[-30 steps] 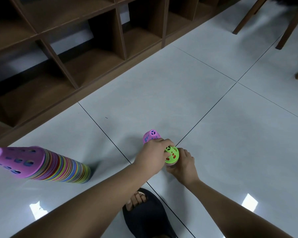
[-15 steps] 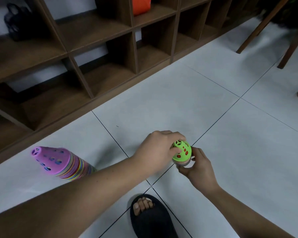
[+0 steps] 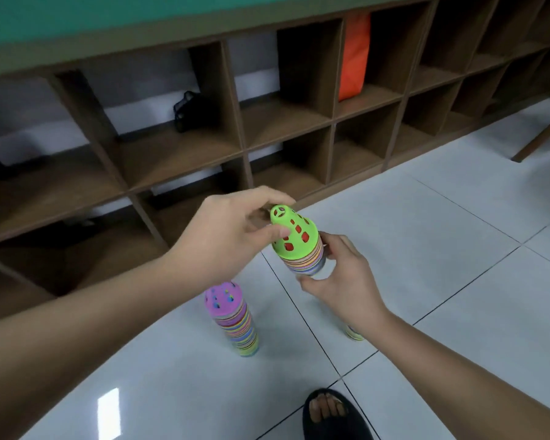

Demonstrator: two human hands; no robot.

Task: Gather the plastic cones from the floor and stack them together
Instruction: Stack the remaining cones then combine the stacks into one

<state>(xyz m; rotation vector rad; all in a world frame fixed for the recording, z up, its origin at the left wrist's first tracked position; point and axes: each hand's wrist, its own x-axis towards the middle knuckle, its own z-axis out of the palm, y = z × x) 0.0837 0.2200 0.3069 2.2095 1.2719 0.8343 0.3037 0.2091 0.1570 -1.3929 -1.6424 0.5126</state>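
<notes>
"Green cone [image 3: 294,239] first: what has hold of it?"

"My left hand [image 3: 232,236] pinches it just below the tip, thumb on the near wall and fingers curled over the far side. My right hand [image 3: 340,277] is wrapped round the striped rims directly beneath it, so both hands are closed on the same green-topped stack [image 3: 308,265]."

"Why two grips on one column?"

"My guess is that the right hand steadies the nested cones while the left seats or straightens the top one. A tall stack of thin plastic would buckle if I pushed from the tip alone."

"Is it on the ground?"

"I cannot tell. My right wrist hides the lower part. A bit of striped rim shows past the wrist down at the white tiled floor [image 3: 442,255], and it may be the foot of this stack or a separate piece."

"Count for me."

"I count two stacks for certain. One is the stack in my hands. The other is a purple-topped stack [image 3: 232,319], which stands upright on the tiles just beside it and nearer to me, with no hand on it. That gives one green cap and one purple cap. The rims below are too thin to number. Every cone I can see is already nested, so I judge the gathering nearly finished, with these two stacks yet to be joined."

"And beyond them?"

"One wooden cubby shelf [image 3: 299,128] runs along the wall, holding one black bag [image 3: 188,111] and one orange object [image 3: 354,58]. One foot in a black slipper [image 3: 334,417] is at the bottom edge."
</notes>
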